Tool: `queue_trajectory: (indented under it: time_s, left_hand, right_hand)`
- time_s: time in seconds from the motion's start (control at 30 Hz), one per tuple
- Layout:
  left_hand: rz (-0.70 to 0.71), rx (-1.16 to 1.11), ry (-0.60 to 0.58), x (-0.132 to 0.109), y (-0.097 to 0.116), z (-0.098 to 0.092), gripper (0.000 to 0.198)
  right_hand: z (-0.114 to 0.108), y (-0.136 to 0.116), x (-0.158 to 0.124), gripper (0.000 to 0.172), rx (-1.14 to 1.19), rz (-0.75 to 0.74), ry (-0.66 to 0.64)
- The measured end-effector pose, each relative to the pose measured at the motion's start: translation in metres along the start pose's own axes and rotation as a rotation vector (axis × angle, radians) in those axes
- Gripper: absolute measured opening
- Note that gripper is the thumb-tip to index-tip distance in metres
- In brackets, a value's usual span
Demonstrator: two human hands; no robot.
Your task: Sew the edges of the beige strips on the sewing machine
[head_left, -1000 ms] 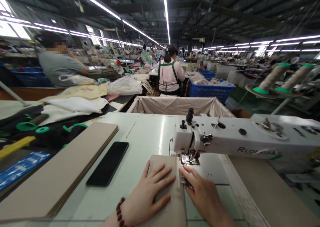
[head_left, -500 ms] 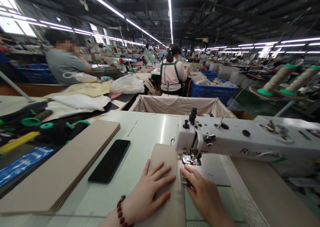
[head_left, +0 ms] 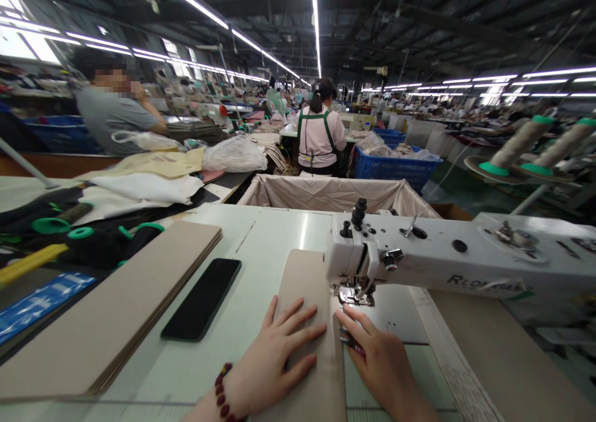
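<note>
A long beige panel with rounded corners lies on the sewing machine's table, its right edge beside the presser foot. Fingers spread, my left hand rests flat on the panel, a beaded bracelet at its wrist. Just below the presser foot, my right hand is curled around small thread snips, mostly hidden by the fingers. Its index fingertip sits at the panel's right edge. The white sewing machine reaches in from the right, its needle area partly hidden by the head.
Left of the panel lie a black phone and a stack of beige panels. A cloth-lined bin stands behind the table. Thread cones are at right. Co-workers sit beyond, near a blue crate.
The beige panel has slid forward, away from me, along the presser foot. Both hands stay in nearly the same places, and the view has shifted slightly.
</note>
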State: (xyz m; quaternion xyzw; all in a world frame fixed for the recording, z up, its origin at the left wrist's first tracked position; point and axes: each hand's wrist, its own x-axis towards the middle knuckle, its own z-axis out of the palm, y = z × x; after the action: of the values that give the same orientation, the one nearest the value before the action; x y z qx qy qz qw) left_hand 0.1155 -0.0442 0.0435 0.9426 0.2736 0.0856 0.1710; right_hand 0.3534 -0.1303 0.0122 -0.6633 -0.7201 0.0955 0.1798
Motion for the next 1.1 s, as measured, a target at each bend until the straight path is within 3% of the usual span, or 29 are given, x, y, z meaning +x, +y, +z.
queue_trajectory:
  time_s: [0.33,0.7,1.1]
  left_hand:
    - [0.014,0.029,0.036,0.0002,-0.0003,0.0016,0.049]
    - [-0.019,0.045,-0.035,0.0012,0.0001,0.0013,0.050]
    - [0.012,0.044,0.038,0.0005,-0.0028,0.0034,0.053]
  right_hand:
    - [0.0006,0.0012,-0.0002,0.067,0.020,-0.003,-0.002]
    - [0.0016,0.0018,-0.0004,0.070,0.019,0.010,-0.016]
    - [0.0008,0.0018,0.0007,0.068,0.006,0.001,-0.006]
